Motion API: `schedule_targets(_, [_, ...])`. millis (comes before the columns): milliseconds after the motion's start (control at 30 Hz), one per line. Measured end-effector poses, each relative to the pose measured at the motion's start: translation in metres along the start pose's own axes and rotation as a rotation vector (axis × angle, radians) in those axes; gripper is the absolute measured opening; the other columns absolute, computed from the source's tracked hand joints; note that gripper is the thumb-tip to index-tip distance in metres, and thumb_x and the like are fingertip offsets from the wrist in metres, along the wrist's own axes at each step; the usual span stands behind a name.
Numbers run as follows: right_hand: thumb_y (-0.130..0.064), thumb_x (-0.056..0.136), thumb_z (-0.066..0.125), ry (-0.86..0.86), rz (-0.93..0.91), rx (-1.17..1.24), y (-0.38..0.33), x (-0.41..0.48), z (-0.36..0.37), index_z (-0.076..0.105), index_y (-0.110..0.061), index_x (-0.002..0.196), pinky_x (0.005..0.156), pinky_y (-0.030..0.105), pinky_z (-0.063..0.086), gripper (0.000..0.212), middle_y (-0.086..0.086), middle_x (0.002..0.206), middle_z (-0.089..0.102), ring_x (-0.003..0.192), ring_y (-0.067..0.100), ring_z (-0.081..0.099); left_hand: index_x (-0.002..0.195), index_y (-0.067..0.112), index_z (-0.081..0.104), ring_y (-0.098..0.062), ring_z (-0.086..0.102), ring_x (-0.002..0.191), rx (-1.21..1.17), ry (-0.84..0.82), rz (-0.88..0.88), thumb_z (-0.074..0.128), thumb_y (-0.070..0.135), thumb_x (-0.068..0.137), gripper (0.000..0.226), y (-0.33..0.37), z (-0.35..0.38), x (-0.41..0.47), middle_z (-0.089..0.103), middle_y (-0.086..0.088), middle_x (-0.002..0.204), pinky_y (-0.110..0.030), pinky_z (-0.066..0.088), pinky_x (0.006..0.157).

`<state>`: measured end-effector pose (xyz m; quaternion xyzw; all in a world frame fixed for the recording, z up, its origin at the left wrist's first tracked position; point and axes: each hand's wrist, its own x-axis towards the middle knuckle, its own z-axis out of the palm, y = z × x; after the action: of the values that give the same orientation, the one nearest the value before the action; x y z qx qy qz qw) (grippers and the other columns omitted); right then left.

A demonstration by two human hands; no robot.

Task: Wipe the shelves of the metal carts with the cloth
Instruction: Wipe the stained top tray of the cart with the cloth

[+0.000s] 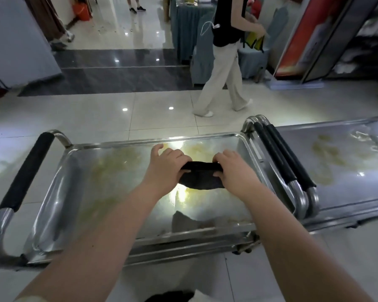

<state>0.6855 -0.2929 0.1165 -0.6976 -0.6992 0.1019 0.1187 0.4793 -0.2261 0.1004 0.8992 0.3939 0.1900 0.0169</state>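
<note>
Glossy tiled floor (96, 114) in a dim hall, with a passer-by (225, 68) crossing at the far side. We have two metal carts end to end, their padded handles just beside each other. The left cart (153, 141) is the one in hand, and its top shelf is smeared with a yellowish film. The right cart (314, 123) shows the same smears, so we judge neither shelf is wiped clean yet. The cloth (200, 179), dark and bunched into a roll, is over the middle-right of the left cart's top shelf, held between both hands. We cannot tell if it touches the metal. The left hand (166, 168) has its grip curled round the cloth's left end, one digit lifted free. The right hand (234, 171) has its grip pinching the right end. Handling, as we judge it: the cloth is soft, light and limp, so it will fold and slide on slick steel. Better to take it by the ends to spread it, then press it flat under the fingers. The raised rim likely traps grime in the corners. The cart may shift under a hard push, so the black handle (26, 168) at the left is the place to steady it.
</note>
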Motion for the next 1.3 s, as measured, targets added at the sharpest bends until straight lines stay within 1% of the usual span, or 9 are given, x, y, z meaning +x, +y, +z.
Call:
schedule_targets(167, [-0.012,0.088,0.061,0.090,0.056,-0.044,0.005,-0.029,0.013,0.061,-0.012,0.101,0.085,0.039,0.045,0.014,0.003,0.104,0.049,0.102,0.023,0.043,0.098,0.021,0.070,-0.024,0.062,0.098,-0.116,0.006,0.032,0.075,0.012,0.079,0.021,0.005,0.027,-0.006,0.067,0.005,0.096,-0.051,0.022,0.110])
schedule_targets(300, [-0.008,0.083,0.063,0.050,0.102,0.010,0.010,-0.052,0.028,0.062,-0.011,0.102,0.088,0.033,0.045,0.020,0.001,0.112,0.052,0.107,0.020,0.045,0.096,0.015,0.071,-0.026,0.065,0.090,-0.214,-0.023,0.186,0.074,0.000,0.070,0.031,0.010,0.050,-0.007,0.071,0.003,0.092,-0.036,0.029,0.096])
schedule_targets(567, [-0.011,0.089,0.063,0.039,0.238,-0.065,0.031,-0.081,0.036,0.065,-0.015,0.114,0.085,0.040,0.048,0.026,0.002,0.112,0.060,0.103,0.026,0.052,0.104,0.016,0.072,-0.025,0.063,0.089,-0.269,-0.143,0.313,0.068,0.009,0.078,0.027,0.028,0.083,-0.003,0.070,0.002,0.094,-0.032,0.029,0.085])
schedule_targets(733, [-0.015,0.091,0.062,-0.083,0.276,-0.047,0.063,-0.090,0.024,0.066,-0.019,0.114,0.093,0.039,0.043,0.023,-0.002,0.108,0.061,0.105,0.024,0.052,0.103,0.028,0.072,-0.014,0.059,0.076,-0.479,-0.355,0.209,0.068,0.024,0.086,0.017,0.053,0.091,0.002,0.064,0.014,0.080,-0.025,0.035,0.071])
schedule_targets(800, [-0.012,0.089,0.064,-0.135,0.314,0.058,0.085,-0.094,0.018,0.067,-0.019,0.108,0.090,0.040,0.045,0.021,-0.004,0.102,0.060,0.102,0.023,0.054,0.104,0.031,0.072,-0.008,0.060,0.078,-0.669,-0.481,0.033,0.072,0.028,0.084,0.021,0.066,0.100,0.001,0.065,0.018,0.084,-0.018,0.043,0.071])
schedule_targets(900, [-0.010,0.088,0.064,-0.211,0.335,0.135,0.126,-0.080,0.021,0.067,-0.021,0.105,0.086,0.037,0.047,0.021,-0.009,0.097,0.055,0.099,0.020,0.055,0.098,0.038,0.070,-0.006,0.064,0.082,-0.837,-0.597,-0.229,0.073,0.034,0.082,0.017,0.085,0.127,0.012,0.068,0.016,0.089,-0.026,0.053,0.073])
schedule_targets(1133, [-0.007,0.092,0.050,-0.353,0.332,0.083,0.195,-0.011,0.091,0.050,-0.020,0.139,0.106,0.041,0.038,0.048,0.006,0.137,0.050,0.127,0.027,0.043,0.128,0.022,0.061,-0.027,0.051,0.118,-0.343,-0.510,-0.342,0.065,0.029,0.090,0.039,0.099,0.211,0.045,0.060,-0.004,0.125,-0.039,0.043,0.096])
schedule_targets(1233, [-0.030,0.097,0.051,-0.378,0.151,0.008,0.200,-0.017,0.119,0.038,-0.023,0.148,0.116,0.040,0.023,0.053,0.004,0.151,0.039,0.139,0.027,0.030,0.129,0.016,0.060,-0.031,0.048,0.124,-0.326,-0.385,-0.390,0.061,0.022,0.092,0.037,0.087,0.224,0.025,0.058,-0.009,0.131,-0.043,0.039,0.103])
schedule_targets(1300, [-0.048,0.099,0.041,-0.405,0.069,-0.060,0.197,-0.034,0.135,0.021,-0.030,0.155,0.121,0.048,0.006,0.063,0.001,0.163,0.017,0.149,0.032,0.008,0.136,0.014,0.054,-0.034,0.036,0.137,-0.264,-0.378,-0.416,0.053,0.022,0.098,0.039,0.072,0.227,0.003,0.048,-0.011,0.145,-0.048,0.032,0.112])
